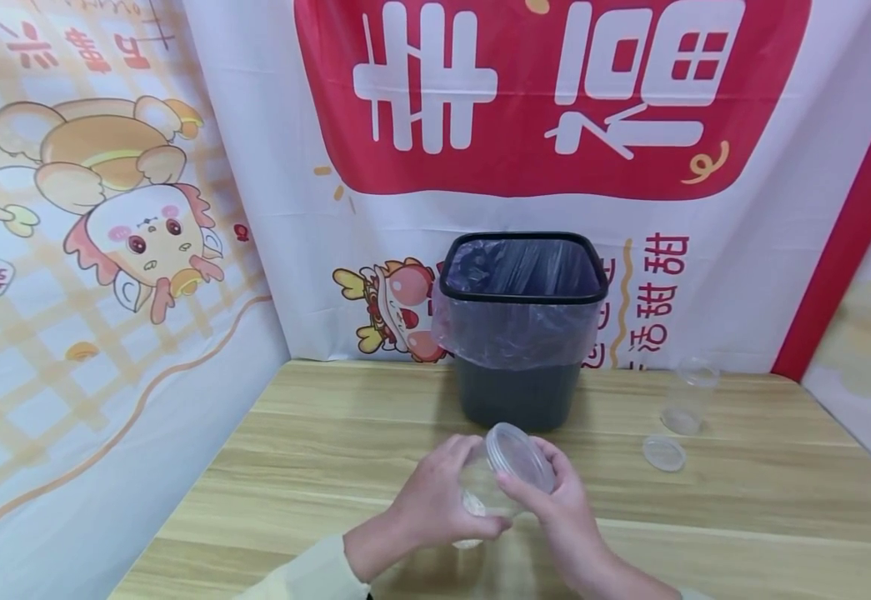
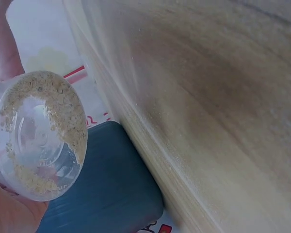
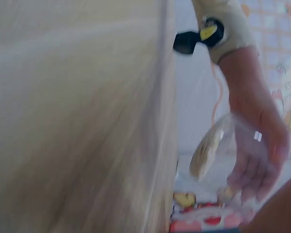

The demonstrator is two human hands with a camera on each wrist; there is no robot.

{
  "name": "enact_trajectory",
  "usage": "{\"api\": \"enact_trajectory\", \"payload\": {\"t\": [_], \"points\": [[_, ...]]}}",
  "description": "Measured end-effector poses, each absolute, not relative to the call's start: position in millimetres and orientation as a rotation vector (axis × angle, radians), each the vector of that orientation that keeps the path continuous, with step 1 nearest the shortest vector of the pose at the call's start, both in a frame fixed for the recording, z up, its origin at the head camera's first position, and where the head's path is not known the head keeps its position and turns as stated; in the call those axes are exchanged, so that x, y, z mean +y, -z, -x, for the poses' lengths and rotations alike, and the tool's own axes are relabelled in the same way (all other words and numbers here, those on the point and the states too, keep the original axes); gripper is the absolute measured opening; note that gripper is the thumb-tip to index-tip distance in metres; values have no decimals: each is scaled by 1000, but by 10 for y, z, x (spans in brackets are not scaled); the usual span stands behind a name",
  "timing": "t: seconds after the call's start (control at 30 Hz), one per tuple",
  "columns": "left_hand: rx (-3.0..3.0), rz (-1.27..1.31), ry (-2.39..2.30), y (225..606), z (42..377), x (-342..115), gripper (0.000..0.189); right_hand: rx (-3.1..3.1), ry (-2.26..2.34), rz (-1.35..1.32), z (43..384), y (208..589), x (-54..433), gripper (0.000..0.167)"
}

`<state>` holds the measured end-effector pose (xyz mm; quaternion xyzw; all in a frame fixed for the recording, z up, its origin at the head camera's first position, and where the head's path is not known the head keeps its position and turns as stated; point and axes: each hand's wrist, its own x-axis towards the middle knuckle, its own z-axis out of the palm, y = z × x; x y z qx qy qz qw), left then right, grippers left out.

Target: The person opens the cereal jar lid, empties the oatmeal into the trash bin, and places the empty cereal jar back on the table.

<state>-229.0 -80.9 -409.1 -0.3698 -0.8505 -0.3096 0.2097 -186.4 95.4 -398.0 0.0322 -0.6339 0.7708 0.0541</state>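
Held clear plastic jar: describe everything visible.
The clear, round, plastic-looking jar has see-through walls and a clear round lid at its mouth; whether fastened, can't tell. Pale beige crumbly contents partly cover its base. It tilts, lid end up and rightward, held off the light wood-grain table, before the dark, bag-lined bin. The left hand grips its body; the right hand, its lid end.
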Motion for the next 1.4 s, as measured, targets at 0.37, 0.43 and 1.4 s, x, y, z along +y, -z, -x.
{"api": "enact_trajectory", "payload": {"t": [0.37, 0.43, 1.4], "points": [[-2446, 1038, 948, 4085, 2278, -845, 80, -1885, -2401, -1029, 2179, 4182, 1377, 74], [-2442, 1030, 947, 4085, 2277, -838, 80, -1853, -2417, -998, 2164, 4187, 1355, 76], [-2404, 1037, 944, 4079, 2259, -850, 79, -1808, -2526, -1005, 2155, 4189, 1343, 74]]}}
